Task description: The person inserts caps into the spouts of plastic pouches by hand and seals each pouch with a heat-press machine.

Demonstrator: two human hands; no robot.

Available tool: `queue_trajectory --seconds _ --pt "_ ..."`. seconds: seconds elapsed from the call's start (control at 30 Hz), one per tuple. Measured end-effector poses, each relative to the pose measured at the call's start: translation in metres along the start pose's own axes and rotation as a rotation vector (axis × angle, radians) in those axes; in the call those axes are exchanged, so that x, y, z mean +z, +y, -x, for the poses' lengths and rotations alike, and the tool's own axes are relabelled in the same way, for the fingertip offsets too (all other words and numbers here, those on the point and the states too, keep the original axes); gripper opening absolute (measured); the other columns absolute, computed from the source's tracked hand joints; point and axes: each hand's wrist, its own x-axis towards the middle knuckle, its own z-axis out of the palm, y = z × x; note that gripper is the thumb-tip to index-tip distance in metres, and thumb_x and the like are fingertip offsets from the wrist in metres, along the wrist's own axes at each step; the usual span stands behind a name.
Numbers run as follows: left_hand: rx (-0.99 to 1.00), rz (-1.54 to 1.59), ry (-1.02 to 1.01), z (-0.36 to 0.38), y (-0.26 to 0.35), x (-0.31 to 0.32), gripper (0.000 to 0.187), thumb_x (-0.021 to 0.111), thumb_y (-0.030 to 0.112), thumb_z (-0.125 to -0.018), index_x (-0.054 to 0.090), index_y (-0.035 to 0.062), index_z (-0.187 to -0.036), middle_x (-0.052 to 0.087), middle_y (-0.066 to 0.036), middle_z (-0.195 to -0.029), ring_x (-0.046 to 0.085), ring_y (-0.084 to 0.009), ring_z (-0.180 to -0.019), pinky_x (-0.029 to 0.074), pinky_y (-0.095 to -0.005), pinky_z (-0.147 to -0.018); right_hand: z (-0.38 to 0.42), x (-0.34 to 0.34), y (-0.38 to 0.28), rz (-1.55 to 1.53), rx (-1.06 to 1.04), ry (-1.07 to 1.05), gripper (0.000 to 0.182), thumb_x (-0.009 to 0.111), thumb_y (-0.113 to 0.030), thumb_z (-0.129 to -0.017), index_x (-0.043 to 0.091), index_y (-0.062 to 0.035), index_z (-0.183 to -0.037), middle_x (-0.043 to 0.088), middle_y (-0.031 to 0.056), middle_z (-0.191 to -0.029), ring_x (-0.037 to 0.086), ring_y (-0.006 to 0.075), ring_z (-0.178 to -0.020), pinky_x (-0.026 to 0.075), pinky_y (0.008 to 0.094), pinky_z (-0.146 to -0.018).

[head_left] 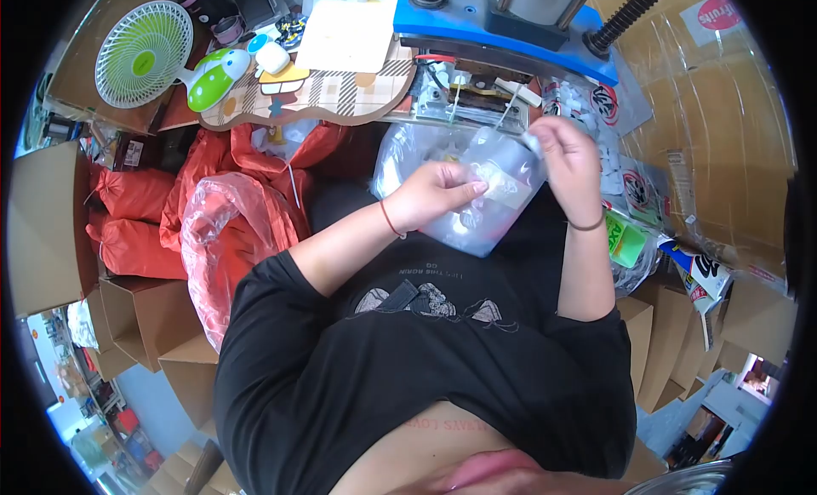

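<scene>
The left hand [438,193] pinches a clear, soft plastic bag [509,207] before the black cloth shirt [383,363]; whether the right hand [568,163] grips its far right corner, I cannot tell. Handling the bag seems the step; next probably needs steady holding.

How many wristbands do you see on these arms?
2: a red band at the wrist of the left hand, and a dark band at the wrist of the right hand. Both show plainly.
</scene>
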Motion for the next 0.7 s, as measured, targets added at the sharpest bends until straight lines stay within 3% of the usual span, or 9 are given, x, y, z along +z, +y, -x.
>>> queue_trajectory --seconds 0.07,0.17,0.3,0.33,0.47,0.57,0.63,0.67,0.7 --pt "0.099 -0.084 -0.059 -0.008 -0.017 -0.004 0.021 0.070 0.023 -0.096 0.070 0.0031 -0.087 0.069 0.001 -0.081 0.060 -0.0056 -0.076 0.047 -0.0236 -0.069 0.001 -0.003 -0.002 -0.271 0.177 0.097 0.018 0.064 -0.016 -0.098 0.068 -0.0004 -0.092 0.064 -0.0036 -0.085 0.055 0.0049 -0.079 0.044 0.0208 -0.072" --pt "0.056 -0.071 -0.052 -0.010 -0.010 0.004 0.022 0.069 0.024 -0.096 0.070 0.0034 -0.089 0.069 0.000 -0.083 0.061 -0.0054 -0.078 0.048 -0.0235 -0.070 -0.001 0.006 -0.004 -0.180 0.130 -0.042 0.017 0.066 -0.016 -0.097 0.068 -0.0001 -0.091 0.064 -0.0045 -0.083 0.055 0.0040 -0.078 0.044 0.0202 -0.070" --pt "-0.039 0.106 -0.113 -0.007 -0.004 0.010 0.023 0.067 0.026 -0.098 0.070 0.0025 -0.098 0.070 0.000 -0.090 0.064 -0.0065 -0.084 0.050 -0.0237 -0.075 -0.002 -0.006 0.006 0.088 -0.015 -0.140 0.029 0.059 -0.025 -0.101 0.065 0.0007 -0.090 0.065 0.0041 -0.079 0.059 0.0132 -0.072 0.046 0.0282 -0.068" --pt "-0.085 0.170 -0.131 -0.006 -0.003 0.012 0.025 0.066 0.026 -0.098 0.070 0.0018 -0.101 0.071 -0.001 -0.093 0.065 -0.0071 -0.085 0.051 -0.0240 -0.077 -0.004 -0.010 0.004 0.123 -0.039 -0.220 0.032 0.056 -0.028 -0.102 0.064 0.0008 -0.091 0.065 0.0087 -0.081 0.061 0.0195 -0.073 0.047 0.0313 -0.069" --pt "-0.120 0.198 -0.177 -0.005 0.003 0.018 0.027 0.065 0.026 -0.099 0.069 0.0011 -0.107 0.071 -0.001 -0.095 0.065 -0.0077 -0.085 0.052 -0.0246 -0.079 -0.013 -0.020 -0.002 0.217 -0.098 -0.354 0.030 0.056 -0.027 -0.102 0.064 0.0005 -0.093 0.065 0.0102 -0.083 0.062 0.0226 -0.078 0.048 0.0323 -0.072" --pt "-0.135 0.243 -0.166 -0.010 -0.004 0.015 0.022 0.066 0.021 -0.098 0.069 0.0009 -0.107 0.072 -0.003 -0.097 0.067 -0.0091 -0.088 0.053 -0.0250 -0.082 -0.013 -0.025 0.003 0.176 -0.036 -0.384 0.024 0.055 -0.023 -0.101 0.064 -0.0007 -0.103 0.067 0.0140 -0.092 0.065 0.0301 -0.087 0.050 0.0367 -0.078" --pt "-0.137 0.299 -0.163 -0.011 -0.008 0.007 0.020 0.067 0.014 -0.095 0.068 0.0008 -0.110 0.072 -0.005 -0.102 0.069 -0.0121 -0.093 0.055 -0.0269 -0.086 -0.008 -0.041 0.031 0.622 -0.024 -0.109 0.025 0.056 -0.018 -0.099 0.062 -0.0022 -0.116 0.067 0.0173 -0.104 0.065 0.0367 -0.099 0.050 0.0416 -0.086" --pt "-0.130 0.304 -0.155 -0.014 -0.013 0.001 0.020 0.067 0.014 -0.095 0.068 0.0008 -0.110 0.072 -0.005 -0.102 0.069 -0.0121 -0.093 0.055 -0.0269 -0.086 -0.011 -0.056 0.049 0.854 0.094 -0.146 0.032 0.059 -0.014 -0.094 0.060 -0.0047 -0.125 0.062 0.0183 -0.125 0.059 0.0398 -0.113 0.048 0.0459 -0.092" --pt "-0.141 0.328 -0.122 -0.019 -0.018 -0.007 0.021 0.068 0.012 -0.094 0.067 0.0015 -0.113 0.072 -0.006 -0.105 0.069 -0.0136 -0.095 0.056 -0.0287 -0.086 -0.012 -0.060 0.065 0.851 0.085 -0.155 0.032 0.059 -0.014 -0.094 0.060 -0.0047 -0.125 0.062 0.0183 -0.125 0.059 0.0398 -0.113 0.048 0.0459 -0.092"
